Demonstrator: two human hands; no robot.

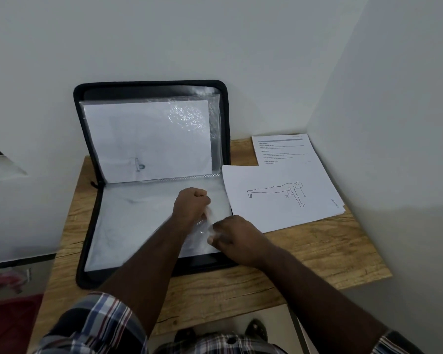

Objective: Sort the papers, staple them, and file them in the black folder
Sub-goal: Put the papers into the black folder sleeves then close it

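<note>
The black folder lies open on the wooden table, its upper half leaning against the wall. A clear sleeve in that upper half holds a white sheet. More clear sleeves lie flat on the lower half. My left hand and my right hand both pinch the right edge of the top sleeve, fingers curled. To the right of the folder, a sheet with a drawn push-up figure lies on top of a printed text sheet.
The wooden table stands in a corner, with white walls behind and to the right. Its front edge runs close to my body. A dark red object lies on the floor at the lower left. Sandalled feet show below the table.
</note>
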